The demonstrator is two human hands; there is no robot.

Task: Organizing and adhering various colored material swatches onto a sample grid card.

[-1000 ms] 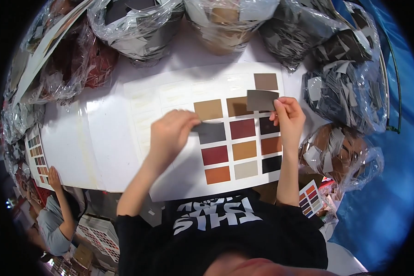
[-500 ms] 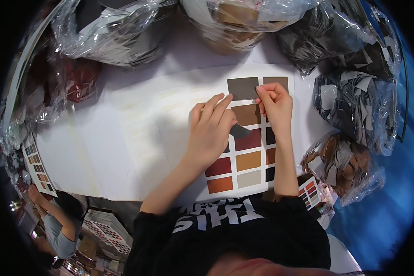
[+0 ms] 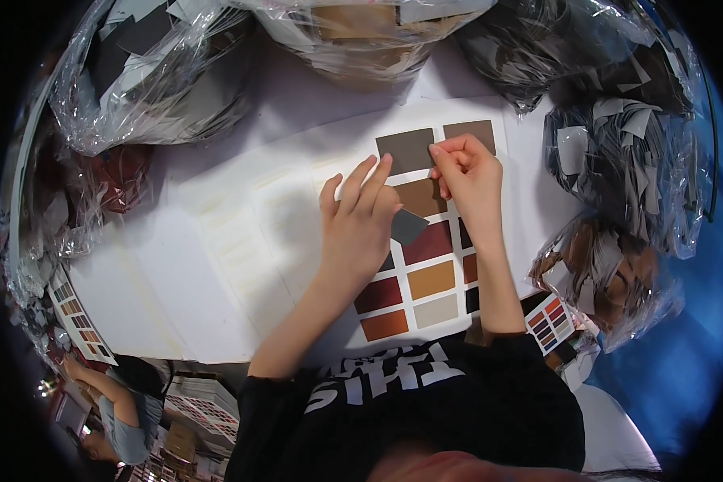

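Observation:
A white sample sheet [image 3: 482, 211] carries rows of coloured swatches in brown, maroon, ochre, orange, beige and black. At its top lies a dark grey swatch [image 3: 406, 151]. The thumb and forefinger of my right hand [image 3: 474, 181] are pinched at that swatch's right edge. My left hand [image 3: 357, 225] has its fingers stretched toward the swatch's left side, a fingertip at the lower left corner. A loose grey swatch [image 3: 410, 228] sticks out from under my left hand, held near the thumb, over the brown and maroon swatches. The left thumb itself is mostly hidden.
Clear plastic bags of cut pieces ring the white table [image 3: 153, 297]: grey [image 3: 169, 88], brown [image 3: 361, 48], dark grey [image 3: 627, 161] and mixed brown [image 3: 594, 273]. A swatch card [image 3: 548, 323] lies at right. Another person [image 3: 124, 410] sits at lower left beside stacked sheets [image 3: 205, 406].
The whole view has shifted slightly. The loose grey swatch under my left hand has turned and shows more of its flat face. My right hand keeps its pinch at the dark swatch's edge.

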